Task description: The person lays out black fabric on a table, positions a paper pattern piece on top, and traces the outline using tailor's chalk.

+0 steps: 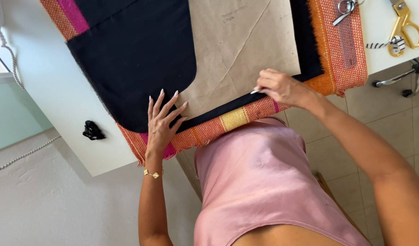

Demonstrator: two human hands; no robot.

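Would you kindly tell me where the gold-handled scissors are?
In the head view, the gold-handled scissors lie at the top right on the white table, just beyond the orange woven fabric.

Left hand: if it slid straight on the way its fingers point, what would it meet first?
The left hand lies flat on the black fabric, fingertips at the brown paper pattern; its curved edge likely comes first.

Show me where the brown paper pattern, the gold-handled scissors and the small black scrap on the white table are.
brown paper pattern (246, 45), head view, its flat middle.
gold-handled scissors (404, 23), head view, the handle.
small black scrap (93, 130), head view, its centre.
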